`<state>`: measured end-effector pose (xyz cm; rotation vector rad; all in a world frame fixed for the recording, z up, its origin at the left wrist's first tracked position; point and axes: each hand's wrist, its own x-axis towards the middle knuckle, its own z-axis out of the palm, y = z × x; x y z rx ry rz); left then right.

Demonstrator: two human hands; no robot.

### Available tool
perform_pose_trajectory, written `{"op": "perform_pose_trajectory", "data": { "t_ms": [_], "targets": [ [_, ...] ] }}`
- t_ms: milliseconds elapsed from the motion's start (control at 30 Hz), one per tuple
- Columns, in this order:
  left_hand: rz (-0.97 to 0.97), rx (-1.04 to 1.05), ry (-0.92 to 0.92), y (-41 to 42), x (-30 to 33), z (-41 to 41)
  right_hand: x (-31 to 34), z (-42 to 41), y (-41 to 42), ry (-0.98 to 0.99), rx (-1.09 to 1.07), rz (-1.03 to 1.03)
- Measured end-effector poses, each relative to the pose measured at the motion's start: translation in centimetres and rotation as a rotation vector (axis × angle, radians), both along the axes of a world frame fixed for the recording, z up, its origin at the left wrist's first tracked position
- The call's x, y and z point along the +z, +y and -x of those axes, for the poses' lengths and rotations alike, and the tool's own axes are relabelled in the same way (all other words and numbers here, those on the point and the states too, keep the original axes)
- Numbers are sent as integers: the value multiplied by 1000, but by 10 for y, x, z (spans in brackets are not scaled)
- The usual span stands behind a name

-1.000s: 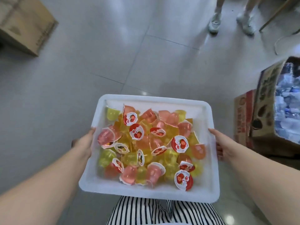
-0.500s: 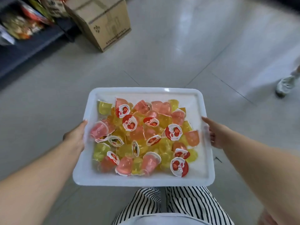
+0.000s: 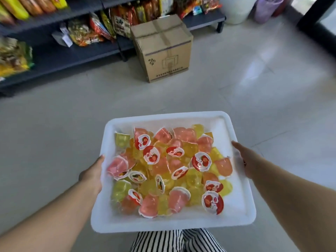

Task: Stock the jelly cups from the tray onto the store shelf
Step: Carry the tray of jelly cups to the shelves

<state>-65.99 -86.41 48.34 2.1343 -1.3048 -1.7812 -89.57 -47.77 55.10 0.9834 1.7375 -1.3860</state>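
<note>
- Two hands carry the white tray (image 3: 241,213): left hand (image 3: 91,174) grips its left edge, right hand (image 3: 245,157) its right edge, thumbs on the rim, fingers curled beneath.
- Jelly cups (image 3: 163,170) lie heaped mid-tray, between both thumbs.
- Store shelf (image 3: 60,57) stands well beyond the tray's far edge.

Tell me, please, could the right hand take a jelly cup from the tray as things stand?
Probably not yet: the right hand and left hand each hold a side of the tray, though the jelly cups lie uncovered.

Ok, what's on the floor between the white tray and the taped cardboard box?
Head view: only bare grey floor tile between the tray and the cardboard box.
</note>
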Motion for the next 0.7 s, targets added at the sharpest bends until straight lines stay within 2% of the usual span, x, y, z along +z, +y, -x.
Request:
{"op": "perform_pose_trajectory", "data": {
  "t_ms": [100,167,233,300,400,500,600,700],
  "targets": [
    [-88,-13,58,-35,-25,41,-2,48,-23,-6,39,-21],
    [-73,20,63,-73,-67,65,-1,78,-41,-17,42,-39],
    [-76,8,76,-97,-82,98,-1,115,-61,-27,37,-69],
    [-74,42,111,-104,-66,133,4,151,-81,-15,41,-116],
    [-63,17,72,-100,1,207,12,208,-118,-7,89,-130],
    [56,89,4,-124,12,261,16,255,-150,12,128,-154],
    [78,82,-63,-152,25,314,14,305,-181,21,159,-150],
    [72,125,-16,-192,18,356,0,361,-212,22,180,-137]
  ]
}}
